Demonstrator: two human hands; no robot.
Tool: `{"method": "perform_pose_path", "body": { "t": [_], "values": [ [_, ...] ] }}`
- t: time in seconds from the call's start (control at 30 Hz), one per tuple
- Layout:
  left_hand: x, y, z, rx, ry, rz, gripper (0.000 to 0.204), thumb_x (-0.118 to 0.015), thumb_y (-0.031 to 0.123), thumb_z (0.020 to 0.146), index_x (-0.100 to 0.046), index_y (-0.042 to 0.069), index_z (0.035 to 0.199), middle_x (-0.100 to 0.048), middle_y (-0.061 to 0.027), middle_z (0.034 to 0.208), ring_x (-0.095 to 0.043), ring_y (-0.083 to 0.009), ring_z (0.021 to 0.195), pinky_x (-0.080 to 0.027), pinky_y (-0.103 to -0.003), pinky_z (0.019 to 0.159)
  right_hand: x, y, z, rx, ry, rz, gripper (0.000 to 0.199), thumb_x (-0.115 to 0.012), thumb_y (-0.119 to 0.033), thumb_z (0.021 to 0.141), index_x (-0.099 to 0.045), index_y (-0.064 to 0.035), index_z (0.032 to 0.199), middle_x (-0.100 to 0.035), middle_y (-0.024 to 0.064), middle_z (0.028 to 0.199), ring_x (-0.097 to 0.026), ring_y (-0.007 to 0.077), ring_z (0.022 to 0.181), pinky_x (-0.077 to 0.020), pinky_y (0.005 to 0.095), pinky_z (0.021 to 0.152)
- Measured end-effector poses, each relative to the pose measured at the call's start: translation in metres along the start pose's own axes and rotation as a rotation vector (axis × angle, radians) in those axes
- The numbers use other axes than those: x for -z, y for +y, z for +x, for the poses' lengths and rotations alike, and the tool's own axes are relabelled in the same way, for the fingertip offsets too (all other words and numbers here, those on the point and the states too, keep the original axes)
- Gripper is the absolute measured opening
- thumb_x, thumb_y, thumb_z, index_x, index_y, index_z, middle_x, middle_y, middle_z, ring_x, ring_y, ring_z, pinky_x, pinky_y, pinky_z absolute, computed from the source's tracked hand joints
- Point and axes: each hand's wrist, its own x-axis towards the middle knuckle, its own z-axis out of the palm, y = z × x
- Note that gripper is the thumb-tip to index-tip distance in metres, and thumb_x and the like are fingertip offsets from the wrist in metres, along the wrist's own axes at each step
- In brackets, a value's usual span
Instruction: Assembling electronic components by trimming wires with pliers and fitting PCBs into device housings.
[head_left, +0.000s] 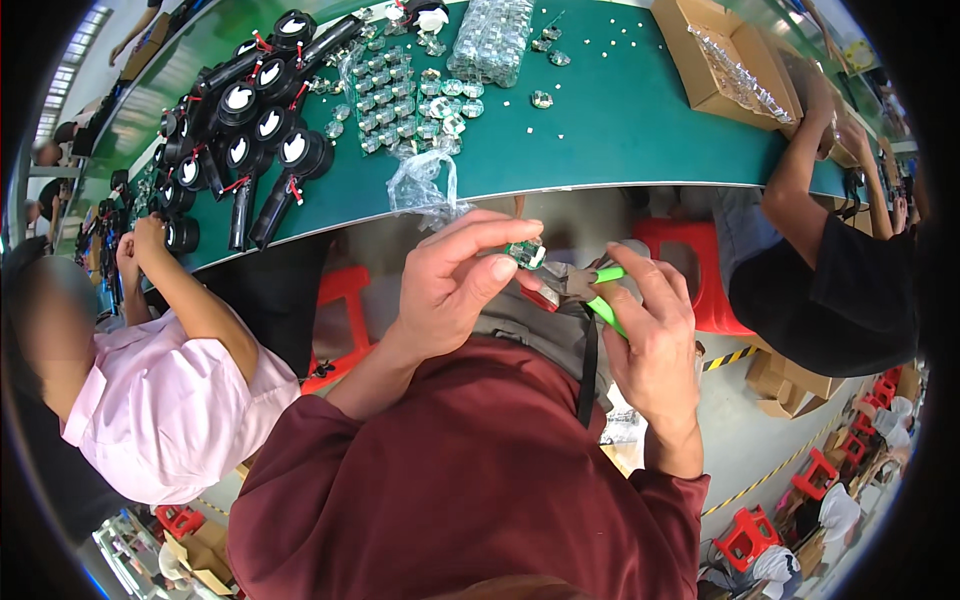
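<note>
My left hand (440, 290) pinches a small green circuit board (524, 254) with a white block on it between thumb and fingertips. In my right hand (655, 335) is a pair of pliers with bright green handles (607, 313); its metal jaws point toward the board, just below and to the right of it. Whether the jaws touch the board I cannot tell. Both hands are in front of my body, off the near edge of the green table (600, 150). A crumpled clear plastic bag (425, 188) hangs over that edge, beyond my left hand.
Black round-headed devices with handles and red wires (270, 125) are piled at the table's left. Several small boards (385, 100) lie beside a clear-wrapped stack (492, 40). A cardboard box (690, 70) stands right. Co-workers sit on both sides; a red stool (690, 270) is nearby.
</note>
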Motion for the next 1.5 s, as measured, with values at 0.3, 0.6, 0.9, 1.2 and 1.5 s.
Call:
{"method": "perform_pose_path", "body": {
  "t": [0.3, 0.6, 0.9, 1.2, 1.5],
  "values": [
    [0.004, -0.001, 0.004, -0.123, -0.015, 0.235, 0.033, -0.065, 0.016, 0.097, -0.064, -0.003, 0.124, -0.063, -0.0143, 0.119, -0.067, -0.0169, 0.102, -0.057, -0.026, 0.083, 0.003, 0.0, 0.003, -0.002, -0.003, -0.062, 0.035, -0.07, 0.003, 0.068, -0.068, -0.0009, 0.103, -0.062, 0.0184, 0.123, -0.06, 0.041, 0.102, -0.048, 0.0467, 0.089],
    [-0.001, -0.012, 0.0, -0.107, 0.039, -0.221, 0.036, -0.063, 0.007, 0.097, -0.051, -0.004, 0.129, -0.064, -0.0198, 0.118, -0.068, -0.0291, 0.106, -0.057, -0.038, 0.09, 0.004, -0.004, 0.005, 0.015, -0.01, -0.088, 0.029, -0.07, 0.0, 0.071, -0.067, 0.0006, 0.099, -0.062, 0.0186, 0.122, -0.063, 0.0352, 0.101, -0.0462, 0.0461, 0.09],
    [0.0, -0.01, -0.001, -0.139, 0.04, -0.182, 0.023, -0.065, -0.001, 0.093, -0.06, -0.005, 0.115, -0.064, -0.0203, 0.119, -0.068, -0.0271, 0.104, -0.058, -0.036, 0.089, 0.003, -0.004, 0.001, 0.029, -0.004, -0.115, 0.025, -0.066, -0.004, 0.071, -0.067, 0.0004, 0.096, -0.061, 0.02, 0.123, -0.063, 0.0344, 0.102, -0.0435, 0.0483, 0.09],
    [-0.007, -0.008, -0.006, -0.085, 0.099, -0.17, 0.029, -0.067, -0.008, 0.089, -0.063, -0.006, 0.118, -0.064, -0.0199, 0.119, -0.069, -0.0262, 0.102, -0.059, -0.035, 0.089, 0.004, -0.01, -0.003, 0.021, -0.009, -0.178, 0.023, -0.064, -0.007, 0.075, -0.067, 0.0002, 0.096, -0.061, 0.0194, 0.122, -0.063, 0.0334, 0.101, -0.042, 0.0471, 0.09],
    [-0.008, -0.011, -0.012, -0.023, 0.11, -0.211, 0.036, -0.062, -0.009, 0.092, -0.058, -0.006, 0.127, -0.064, -0.0206, 0.124, -0.068, -0.0269, 0.107, -0.06, -0.036, 0.091, 0.006, -0.015, -0.004, -0.003, 0.004, -0.234, 0.024, -0.067, -0.007, 0.073, -0.068, -0.0008, 0.096, -0.062, 0.0168, 0.116, -0.063, 0.0311, 0.1, -0.0407, 0.0471, 0.09]
  ]
}}
